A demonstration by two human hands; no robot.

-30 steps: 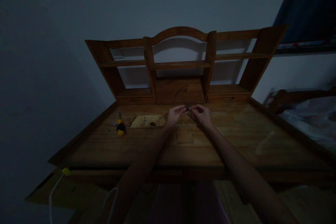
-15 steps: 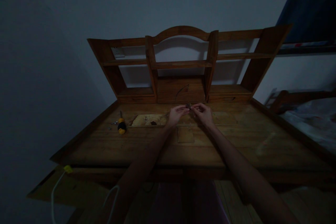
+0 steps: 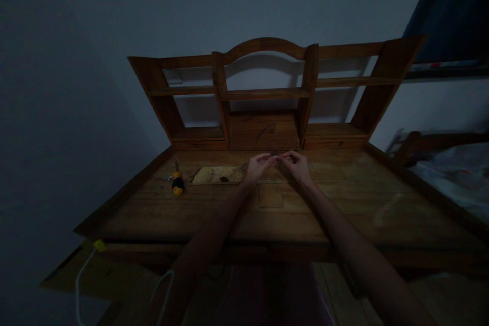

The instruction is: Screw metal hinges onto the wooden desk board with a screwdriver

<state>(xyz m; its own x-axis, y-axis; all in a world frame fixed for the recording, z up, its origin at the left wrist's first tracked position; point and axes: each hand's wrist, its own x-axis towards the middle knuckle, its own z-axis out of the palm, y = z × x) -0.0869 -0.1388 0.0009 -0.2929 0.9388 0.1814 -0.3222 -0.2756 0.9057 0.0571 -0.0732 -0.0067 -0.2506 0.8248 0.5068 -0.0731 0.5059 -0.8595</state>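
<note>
My left hand and my right hand meet over the back middle of the wooden desk. Between their fingertips they pinch a small dark piece, too dim and small to name; both hands are closed on it. To the left on the desktop lies a screwdriver with a yellow and black handle, its shaft toward the back. Tiny metal parts lie beside it.
A wooden shelf unit rises along the desk's back edge. A pale worn strip with a dark fleck crosses the desktop left of my hands. At the front left hangs a white cable by a lower yellowish board.
The small dark piece has turned in my fingertips and looks flatter and lower now. Both hands stay in nearly the same place; the screwdriver has not moved.
</note>
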